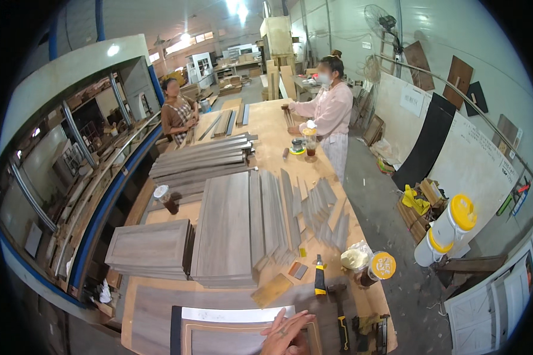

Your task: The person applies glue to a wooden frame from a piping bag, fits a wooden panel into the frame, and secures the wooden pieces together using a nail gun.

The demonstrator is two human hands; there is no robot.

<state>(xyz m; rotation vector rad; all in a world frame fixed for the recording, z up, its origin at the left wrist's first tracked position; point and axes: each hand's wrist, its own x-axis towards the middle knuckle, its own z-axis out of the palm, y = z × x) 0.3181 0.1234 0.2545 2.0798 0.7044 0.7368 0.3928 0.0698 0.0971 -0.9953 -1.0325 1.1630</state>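
Note:
At the near edge of the table, my left hand [284,333] lies over a wood-grain framed panel [228,342], its fingers stretched out toward the right. What shows of my right hand [301,344] is in shadow under the left one, and its fingers are mostly hidden. The two hands overlap, and no held object is visible. A white strip [234,315] runs along the panel's far side, with a dark strip [176,331] at its left. Right of the hands lie a hammer [340,313] and a yellow-and-black utility knife [320,275].
Stacked grey panels [225,228] and framed doors [148,242] cover the table's middle. Lidded drink cups [380,267] stand among them. Two people, one in pink [334,109] and one in brown [175,112], are at the far end. White buckets [444,236] stand on the right; a large press [77,148] is left.

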